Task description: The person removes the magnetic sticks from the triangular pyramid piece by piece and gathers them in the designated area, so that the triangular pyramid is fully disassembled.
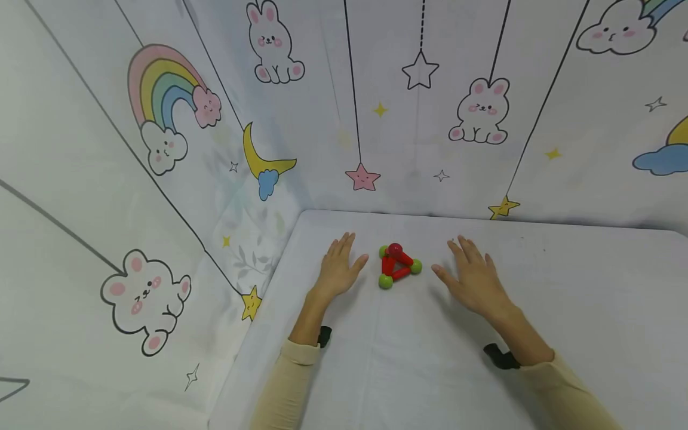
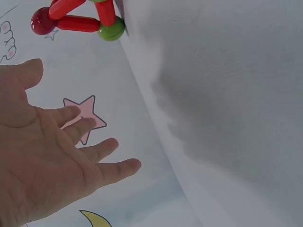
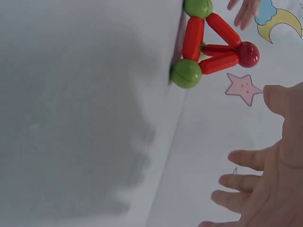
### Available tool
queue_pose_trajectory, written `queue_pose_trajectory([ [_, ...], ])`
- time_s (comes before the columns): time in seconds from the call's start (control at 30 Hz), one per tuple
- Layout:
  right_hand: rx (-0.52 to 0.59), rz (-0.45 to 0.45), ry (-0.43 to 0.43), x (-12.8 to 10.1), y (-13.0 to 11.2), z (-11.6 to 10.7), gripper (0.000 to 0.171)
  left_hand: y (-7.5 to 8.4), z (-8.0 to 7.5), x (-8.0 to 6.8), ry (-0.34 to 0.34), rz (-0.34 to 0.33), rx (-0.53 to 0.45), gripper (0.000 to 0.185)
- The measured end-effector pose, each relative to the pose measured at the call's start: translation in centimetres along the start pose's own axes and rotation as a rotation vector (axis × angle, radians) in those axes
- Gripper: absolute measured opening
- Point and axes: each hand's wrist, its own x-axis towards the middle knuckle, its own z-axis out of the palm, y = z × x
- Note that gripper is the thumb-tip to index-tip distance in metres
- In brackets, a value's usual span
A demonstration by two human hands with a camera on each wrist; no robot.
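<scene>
Head view: left hand point(image 1: 337, 270) and right hand point(image 1: 475, 282), spread and empty, flank a red-green pyramid point(image 1: 389, 265).

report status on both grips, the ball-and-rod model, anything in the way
Left grip empty, right grip empty. Ball-and-rod model standing untouched on table between them, red ball on top. Nothing seen blocking either side.
</scene>
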Motion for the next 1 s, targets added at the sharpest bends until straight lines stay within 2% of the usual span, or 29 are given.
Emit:
queue_pose_trajectory([
  [0.2,0.008,-0.011,-0.037,0.4,-0.7,0.1,0.082,1.0,0.0,0.0,0.015,0.034,-0.053,0.075],
  [0.4,0.049,-0.018,-0.038,0.7,-1.3,0.5,0.077,1.7,0.2,-0.2,-0.01,0.056,-0.142,0.072],
  [0.53,0.07,-0.019,-0.031,0.9,-1.6,0.8,0.071,2.2,0.2,-0.1,-0.023,0.067,-0.156,0.069],
  [0.83,0.13,-0.038,0.073,1.8,-2.3,1.6,0.056,3.3,0.8,0.6,-0.043,0.114,-0.202,0.066],
  [1.0,0.154,-0.053,0.101,2.5,-3.0,2.3,0.048,3.6,1.3,0.7,-0.026,0.122,-0.215,0.063],
])
